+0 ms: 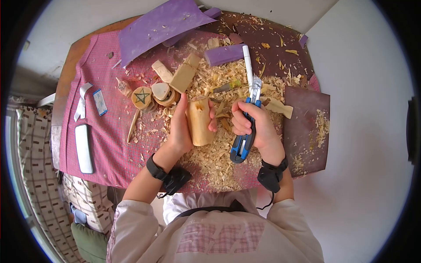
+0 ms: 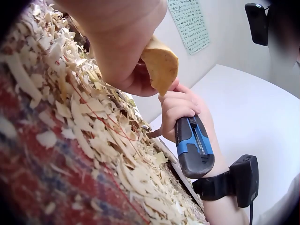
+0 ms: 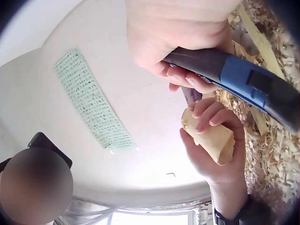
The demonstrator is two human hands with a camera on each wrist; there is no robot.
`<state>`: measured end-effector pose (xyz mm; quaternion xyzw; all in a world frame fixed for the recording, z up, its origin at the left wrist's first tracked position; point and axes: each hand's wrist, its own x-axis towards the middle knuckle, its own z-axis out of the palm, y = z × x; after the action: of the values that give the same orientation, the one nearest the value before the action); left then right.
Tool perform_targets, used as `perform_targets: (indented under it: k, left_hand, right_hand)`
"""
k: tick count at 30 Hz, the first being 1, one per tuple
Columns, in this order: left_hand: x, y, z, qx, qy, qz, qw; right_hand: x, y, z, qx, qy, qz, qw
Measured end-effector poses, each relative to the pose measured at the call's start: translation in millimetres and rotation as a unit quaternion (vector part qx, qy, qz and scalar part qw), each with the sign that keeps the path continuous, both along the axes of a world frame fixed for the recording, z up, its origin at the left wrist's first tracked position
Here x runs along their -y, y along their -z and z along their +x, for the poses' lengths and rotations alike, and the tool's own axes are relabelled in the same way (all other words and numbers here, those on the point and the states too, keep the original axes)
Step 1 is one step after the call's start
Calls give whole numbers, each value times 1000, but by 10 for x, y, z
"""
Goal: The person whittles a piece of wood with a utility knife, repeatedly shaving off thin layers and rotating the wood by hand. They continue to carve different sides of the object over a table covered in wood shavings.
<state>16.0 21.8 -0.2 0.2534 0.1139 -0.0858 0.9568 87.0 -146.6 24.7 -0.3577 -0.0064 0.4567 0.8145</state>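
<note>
A pale wooden block (image 1: 199,122) stands out in the middle of the head view, gripped by my left hand (image 1: 179,127), with the thumb on one side and fingertips round the other. To its right, my right hand (image 1: 259,125) is curled round a blue and black utility knife (image 1: 239,148), whose blade end points away from me, apart from the block. In the left wrist view the block (image 2: 161,63) shows a flat, angled end face, and the knife (image 2: 194,147) is beyond it. The right wrist view shows the knife handle (image 3: 243,77) near the block (image 3: 211,138).
Wood shavings (image 1: 219,171) cover much of the table. Several carved pieces, including a disc with a star (image 1: 141,97), lie at the left. A white pen (image 1: 247,65), purple sheets (image 1: 162,28), a phone-like white object (image 1: 83,149) and a dark board (image 1: 307,131) lie around.
</note>
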Motion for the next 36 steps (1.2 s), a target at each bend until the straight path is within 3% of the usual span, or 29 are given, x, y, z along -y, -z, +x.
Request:
perform_targets:
  k: [6, 8, 9, 10, 12, 17, 19, 20, 21, 22, 23, 24, 26, 30, 32, 36]
  left_hand:
    - [17, 20, 17, 25, -12, 23, 999]
    - [17, -4, 14, 24, -23, 7, 999]
    - [-5, 12, 16, 24, -23, 7, 999]
    - [-40, 44, 13, 45, 19, 43, 998]
    - [-50, 41, 6, 67, 58, 78, 993]
    - [-4, 33, 4, 41, 46, 66, 996]
    - [2, 3, -2, 30, 27, 75, 996]
    - [5, -11, -6, 19, 7, 84, 996]
    - [6, -18, -17, 20, 7, 85, 996]
    - [9, -23, -37, 37, -22, 165, 985]
    - [14, -27, -54, 55, -49, 243, 967]
    - [32, -13, -58, 54, -49, 244, 967]
    - [88, 40, -50, 85, -163, 244, 952]
    - [113, 90, -45, 144, -203, 345, 905]
    - [109, 173, -38, 186, -234, 436, 849]
    - [190, 99, -86, 173, -279, 437, 838]
  right_hand:
    - [22, -18, -28, 17, 2, -29, 999]
    - [32, -106, -90, 208, 29, -120, 970]
    - [37, -181, -131, 252, 39, -144, 956]
    - [51, -204, -149, 253, 39, -144, 956]
    - [88, -230, -163, 391, 48, -119, 911]
    - [103, -254, -152, 412, 18, -136, 901]
    - [27, -229, -205, 521, 68, -287, 801]
    - [-3, -220, -226, 521, 68, -287, 801]
    - [-37, -211, -244, 576, 67, -345, 738]
    - [-70, -195, -259, 625, 65, -400, 667]
    - [-98, -149, -267, 640, 83, -387, 658]
    - [-124, -108, -276, 640, 83, -387, 659]
    - [-169, -52, -301, 671, 78, -370, 638]
    - [-198, -15, -321, 717, 57, -323, 616]
    - [-222, -19, -343, 721, 64, -326, 608]
    - [-242, -7, -355, 715, 88, -360, 592]
